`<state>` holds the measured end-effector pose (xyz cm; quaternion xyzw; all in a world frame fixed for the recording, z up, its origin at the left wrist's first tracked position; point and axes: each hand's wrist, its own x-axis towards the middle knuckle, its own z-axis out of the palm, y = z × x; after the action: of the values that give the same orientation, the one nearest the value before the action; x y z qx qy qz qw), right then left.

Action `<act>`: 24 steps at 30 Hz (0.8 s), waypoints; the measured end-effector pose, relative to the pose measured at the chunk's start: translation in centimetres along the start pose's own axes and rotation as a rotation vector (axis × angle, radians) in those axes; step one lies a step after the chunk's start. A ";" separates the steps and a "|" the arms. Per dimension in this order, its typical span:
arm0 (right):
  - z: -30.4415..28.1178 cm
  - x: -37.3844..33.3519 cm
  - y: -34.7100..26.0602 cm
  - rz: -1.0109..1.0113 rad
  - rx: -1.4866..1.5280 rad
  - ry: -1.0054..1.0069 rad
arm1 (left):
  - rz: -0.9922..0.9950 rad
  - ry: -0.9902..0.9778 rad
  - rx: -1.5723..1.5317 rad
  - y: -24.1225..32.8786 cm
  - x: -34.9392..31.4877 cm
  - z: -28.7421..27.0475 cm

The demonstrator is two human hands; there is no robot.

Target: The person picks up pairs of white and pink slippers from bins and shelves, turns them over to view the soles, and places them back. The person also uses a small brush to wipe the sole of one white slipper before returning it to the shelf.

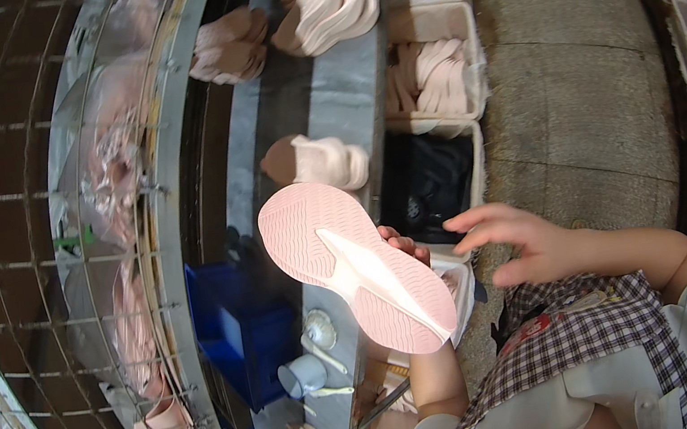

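A pink shoe sole [310,229] with wavy ridged tread and a paler middle strip is held up in front of me, its tread toward the view. My left hand [404,243] grips it from behind; only some fingertips show past its edge, and the palm is hidden. To the right of the sole, my right hand [516,242] hangs with fingers apart and holds nothing. Behind the sole, on the grey work surface [346,91], lies a small stack of pale pink soles [326,163].
More sole stacks [337,11] sit farther up the surface. Along its right side stand white bins, one holding pink soles [434,76], another dark items [430,186]. A blue bin [245,331], a light cup [302,376] and a brush [320,332] are lower left. Wire mesh [34,266] runs at left.
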<state>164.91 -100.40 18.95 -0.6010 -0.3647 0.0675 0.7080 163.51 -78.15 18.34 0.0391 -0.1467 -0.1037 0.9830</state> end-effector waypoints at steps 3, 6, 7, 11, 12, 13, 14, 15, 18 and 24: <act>0.2 -0.1 1.7 0.148 0.122 0.052 | 0.240 0.200 0.263 1.8 -1.6 1.2; -0.4 -1.0 3.2 0.198 0.055 0.033 | 0.451 0.366 0.618 5.1 -1.8 2.4; -0.8 -1.5 3.7 0.212 0.032 0.035 | 0.506 0.506 0.714 7.0 -1.1 2.8; -2.0 -3.6 4.9 0.434 0.121 0.128 | 0.307 0.644 1.076 15.3 2.5 3.4; -2.3 -4.2 5.1 0.445 0.144 0.147 | 0.082 0.488 1.284 17.6 3.9 3.1; -2.6 -4.8 5.1 0.476 0.153 0.164 | -0.166 0.271 1.329 20.0 5.4 2.8; -2.9 -5.4 5.2 0.513 0.153 0.179 | -0.157 0.529 1.001 20.6 5.5 1.3; -3.2 -6.0 5.2 0.515 0.149 0.194 | 0.068 0.875 0.544 21.3 5.5 -0.1; -4.6 -7.7 4.8 0.517 0.079 0.231 | -0.023 1.166 0.728 23.6 6.6 -2.9; -8.6 -12.6 3.1 0.582 -0.030 0.372 | -0.260 1.287 0.836 26.1 8.7 -4.9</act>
<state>161.92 -113.19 10.58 -0.6921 -0.0434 0.1506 0.7046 178.08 -54.37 18.94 0.4758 0.4318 -0.1110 0.7582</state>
